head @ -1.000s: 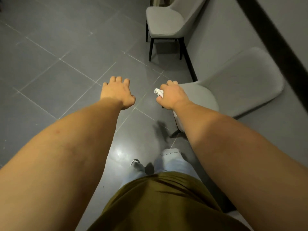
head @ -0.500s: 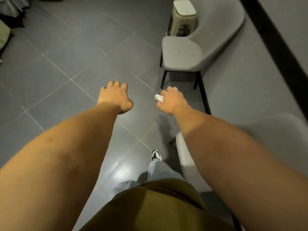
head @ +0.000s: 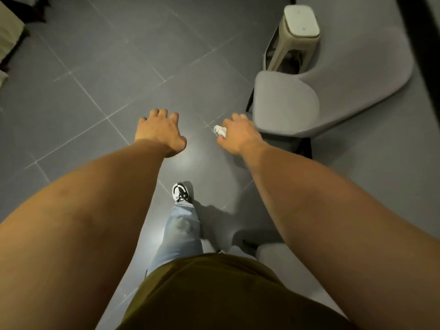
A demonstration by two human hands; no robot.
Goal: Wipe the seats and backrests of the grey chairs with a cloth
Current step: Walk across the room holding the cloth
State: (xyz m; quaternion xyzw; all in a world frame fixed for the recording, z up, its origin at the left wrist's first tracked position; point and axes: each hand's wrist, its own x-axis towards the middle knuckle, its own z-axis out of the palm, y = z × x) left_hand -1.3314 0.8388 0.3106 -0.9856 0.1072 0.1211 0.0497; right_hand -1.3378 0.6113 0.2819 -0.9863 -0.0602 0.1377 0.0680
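A grey chair (head: 285,103) with a curved backrest stands against the right wall, its seat facing left. My right hand (head: 240,135) hovers just left of the seat's front edge, closed around a small crumpled white cloth (head: 220,131) that pokes out past the thumb. My left hand (head: 159,131) is held out over the floor further left, palm down, fingers spread, holding nothing. A corner of a second grey chair (head: 269,254) shows low down under my right forearm.
A beige plastic stool (head: 301,22) stands behind the grey chair at the top. The grey wall (head: 381,186) runs along the right, with a dark strip at top right. My leg and a black-and-white shoe (head: 180,192) step over the tiled floor. Furniture edges show at far left.
I have walked forward: the nearer chair has slid under my right arm and the farther chair is now close to my right hand. The stool has come into view.
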